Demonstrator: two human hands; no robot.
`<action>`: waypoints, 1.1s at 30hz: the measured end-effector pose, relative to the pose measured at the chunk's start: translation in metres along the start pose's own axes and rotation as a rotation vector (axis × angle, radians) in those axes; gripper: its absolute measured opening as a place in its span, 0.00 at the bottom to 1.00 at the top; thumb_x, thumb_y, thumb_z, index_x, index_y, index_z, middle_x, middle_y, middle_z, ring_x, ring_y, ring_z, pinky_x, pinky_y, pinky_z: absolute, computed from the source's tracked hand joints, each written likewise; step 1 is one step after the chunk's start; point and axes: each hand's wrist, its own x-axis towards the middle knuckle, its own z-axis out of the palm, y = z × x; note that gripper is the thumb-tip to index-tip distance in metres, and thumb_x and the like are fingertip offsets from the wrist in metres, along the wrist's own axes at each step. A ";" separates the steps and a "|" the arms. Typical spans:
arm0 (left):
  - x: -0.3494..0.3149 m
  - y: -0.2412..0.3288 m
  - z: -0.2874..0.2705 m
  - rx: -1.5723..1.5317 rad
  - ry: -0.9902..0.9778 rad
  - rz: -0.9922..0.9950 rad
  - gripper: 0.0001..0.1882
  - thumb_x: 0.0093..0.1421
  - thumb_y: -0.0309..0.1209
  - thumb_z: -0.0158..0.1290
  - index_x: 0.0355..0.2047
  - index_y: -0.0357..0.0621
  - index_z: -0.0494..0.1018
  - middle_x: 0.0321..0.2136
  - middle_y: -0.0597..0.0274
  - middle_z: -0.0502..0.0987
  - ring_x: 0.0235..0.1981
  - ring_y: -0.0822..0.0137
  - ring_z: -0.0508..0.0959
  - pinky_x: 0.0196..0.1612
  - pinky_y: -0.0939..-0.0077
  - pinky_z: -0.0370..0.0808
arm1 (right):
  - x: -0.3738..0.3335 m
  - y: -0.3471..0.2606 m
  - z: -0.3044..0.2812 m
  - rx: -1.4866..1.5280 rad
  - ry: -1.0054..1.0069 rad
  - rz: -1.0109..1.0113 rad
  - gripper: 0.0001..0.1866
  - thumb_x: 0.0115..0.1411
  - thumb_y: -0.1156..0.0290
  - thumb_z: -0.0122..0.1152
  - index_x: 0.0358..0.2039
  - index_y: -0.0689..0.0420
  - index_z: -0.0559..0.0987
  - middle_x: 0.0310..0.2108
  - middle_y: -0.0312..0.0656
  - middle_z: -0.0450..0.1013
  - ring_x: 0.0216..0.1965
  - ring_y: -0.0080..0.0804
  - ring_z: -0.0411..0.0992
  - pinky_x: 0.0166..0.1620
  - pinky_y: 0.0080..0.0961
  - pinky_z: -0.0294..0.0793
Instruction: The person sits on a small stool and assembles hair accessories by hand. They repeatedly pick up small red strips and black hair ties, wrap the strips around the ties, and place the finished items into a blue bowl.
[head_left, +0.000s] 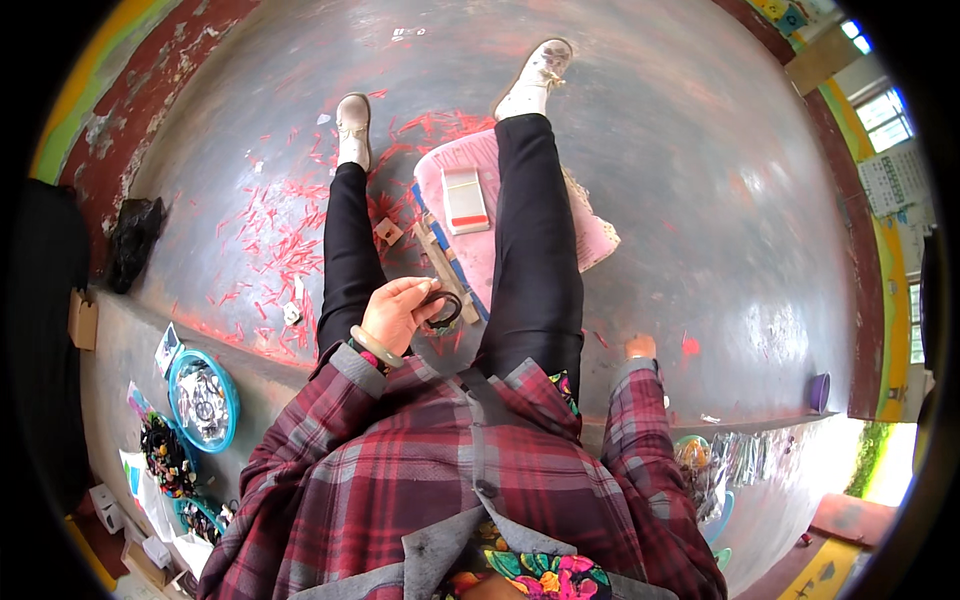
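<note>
My left hand [395,312] is in front of my lap, thumb and fingers pinched together. From them hangs a black ring-shaped band [441,309], thin and looped; its exact kind is unclear. A pale bangle circles that wrist. Off to the right, my right hand [640,347] is low beside my thigh, with only a small part showing past the plaid cuff; its fingers cannot be made out. Between my legs lies a pink cushion [455,185], bearing a white rectangular tray-like box [465,198] with a red end. A wooden strip [440,270] lies along its left side.
Red scraps [285,235] litter the grey floor, near a small wooden block [388,232]. Left of me, a blue basin [232,400] of small items sits on the ledge beside a dark pile [168,455]. At right are a purple cup [820,392] and plastic-wrapped strips [745,458].
</note>
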 end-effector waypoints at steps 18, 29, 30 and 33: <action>-0.016 0.010 0.021 -0.182 -0.166 -0.041 0.08 0.61 0.24 0.45 0.38 0.33 0.71 0.37 0.54 0.75 0.37 0.64 0.77 0.44 0.75 0.76 | -0.043 -0.241 -0.298 1.678 -0.542 -0.286 0.15 0.52 0.74 0.63 0.40 0.64 0.74 0.33 0.39 0.73 0.36 0.22 0.71 0.41 0.17 0.70; -0.024 0.009 0.027 -0.209 -0.148 -0.024 0.09 0.61 0.25 0.46 0.39 0.34 0.71 0.38 0.54 0.75 0.39 0.65 0.77 0.43 0.76 0.76 | -0.083 -0.296 -0.289 1.734 -0.665 -0.323 0.08 0.53 0.74 0.62 0.32 0.64 0.76 0.26 0.33 0.73 0.29 0.15 0.68 0.34 0.12 0.68; -0.024 0.009 0.028 -0.199 -0.143 -0.037 0.09 0.61 0.26 0.46 0.39 0.34 0.71 0.38 0.54 0.75 0.39 0.65 0.77 0.43 0.77 0.76 | -0.084 -0.295 -0.289 1.754 -0.657 -0.311 0.07 0.54 0.74 0.62 0.31 0.64 0.77 0.26 0.32 0.73 0.28 0.15 0.68 0.33 0.12 0.68; -0.024 0.010 0.027 -0.161 -0.140 -0.068 0.10 0.60 0.25 0.47 0.40 0.35 0.72 0.37 0.56 0.76 0.36 0.67 0.78 0.38 0.79 0.77 | -0.086 -0.294 -0.288 1.762 -0.640 -0.307 0.06 0.54 0.75 0.61 0.31 0.63 0.77 0.25 0.31 0.72 0.27 0.14 0.67 0.31 0.11 0.67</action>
